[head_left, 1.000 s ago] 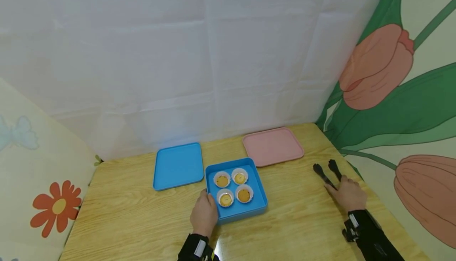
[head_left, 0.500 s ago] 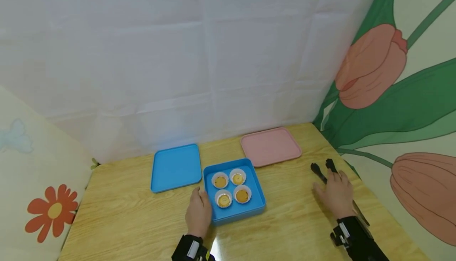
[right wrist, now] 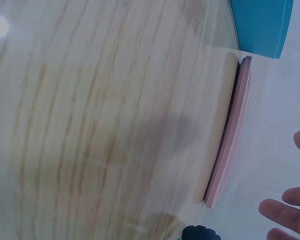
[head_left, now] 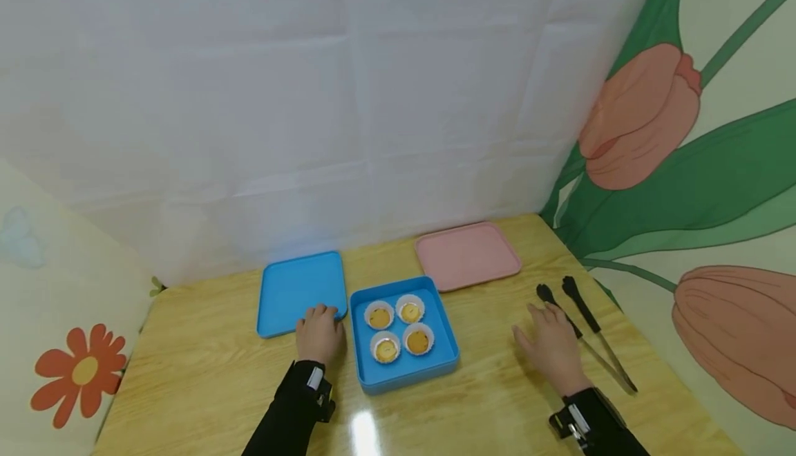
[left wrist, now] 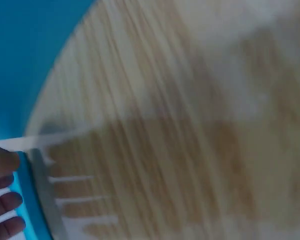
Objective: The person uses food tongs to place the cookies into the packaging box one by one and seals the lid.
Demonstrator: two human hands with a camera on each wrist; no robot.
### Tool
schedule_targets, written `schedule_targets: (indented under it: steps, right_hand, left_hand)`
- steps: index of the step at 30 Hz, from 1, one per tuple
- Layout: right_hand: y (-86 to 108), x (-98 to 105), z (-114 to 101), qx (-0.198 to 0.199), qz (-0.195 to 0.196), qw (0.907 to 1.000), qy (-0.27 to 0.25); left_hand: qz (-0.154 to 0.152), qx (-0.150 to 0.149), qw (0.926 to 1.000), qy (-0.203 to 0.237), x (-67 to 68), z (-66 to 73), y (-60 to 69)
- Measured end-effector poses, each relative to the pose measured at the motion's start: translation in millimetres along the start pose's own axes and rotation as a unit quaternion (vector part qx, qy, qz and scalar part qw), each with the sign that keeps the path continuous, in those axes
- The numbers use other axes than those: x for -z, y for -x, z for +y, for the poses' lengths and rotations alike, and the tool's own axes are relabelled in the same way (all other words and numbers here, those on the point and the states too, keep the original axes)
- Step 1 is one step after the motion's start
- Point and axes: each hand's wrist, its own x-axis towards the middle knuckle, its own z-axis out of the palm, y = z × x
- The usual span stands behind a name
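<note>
My left hand (head_left: pixel 320 335) is at the front right corner of a flat blue tray or lid (head_left: pixel 292 297). In the left wrist view its fingers (left wrist: pixel 7 202) lie by the blue edge, without a visible grip. To its right stands a blue box (head_left: pixel 407 371) holding several small round tarts (head_left: pixel 418 340) in white paper cups. My right hand (head_left: pixel 552 349) hovers with spread fingers and holds nothing. Right beside it, a pair of tongs (head_left: pixel 600 338) with black ends and metal arms lies spread on the table.
A pink tray (head_left: pixel 469 255) lies at the back, right of the box. Behind the wooden table (head_left: pixel 211 373) hangs a white cloth (head_left: pixel 249 97). A wall with painted flowers (head_left: pixel 715 221) borders the right side.
My right hand has let go of the tongs and moved left off them. My left hand has left the blue box's side and moved up-left to the flat blue piece.
</note>
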Motion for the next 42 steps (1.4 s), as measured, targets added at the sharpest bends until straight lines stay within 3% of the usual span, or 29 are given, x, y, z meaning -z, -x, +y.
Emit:
schedule_targets:
  steps: [3, 6, 15, 21, 25, 30, 37, 42]
  right_hand:
    - [1.9, -2, -4, -0.004, -0.013, 0.9999, 0.001]
    - [4.4, -4, -6, -0.006, -0.015, 0.9999, 0.003]
    - [8.8, -10, -8, 0.011, 0.005, 0.9999, 0.012]
    - [10.8, -13, -13, 0.0, -0.012, 0.9999, 0.001]
    - [12.5, -12, -15, -0.008, -0.026, 0.9996, 0.004]
    - [14.2, -12, -17, -0.001, -0.03, 0.9995, -0.001]
    - [14.0, -15, -20, 0.012, -0.023, 0.9993, -0.027]
    - [11.7, -14, -24, 0.021, -0.028, 0.9989, -0.031]
  left_hand:
    - [-0.029, -0.003, 0.9994, -0.016, -6.7, -4.4, -4.6]
    - [-0.04, -0.003, 0.999, -0.019, -10.5, -5.5, -6.4]
    - [-0.036, -0.012, 0.9988, -0.031, -10.3, -5.7, -5.2]
    - [-0.028, -0.019, 0.9992, -0.024, -4.5, -10.8, 1.8]
    - [-0.015, -0.027, 0.9995, 0.005, 1.6, -11.1, 8.5]
    - [0.042, -0.035, 0.9966, 0.062, 18.6, -7.9, 11.7]
    - [0.117, -0.061, 0.9852, 0.109, 57.6, -3.0, 1.9]
    - [0.144, -0.063, 0.9757, 0.152, 87.4, 3.0, -4.5]
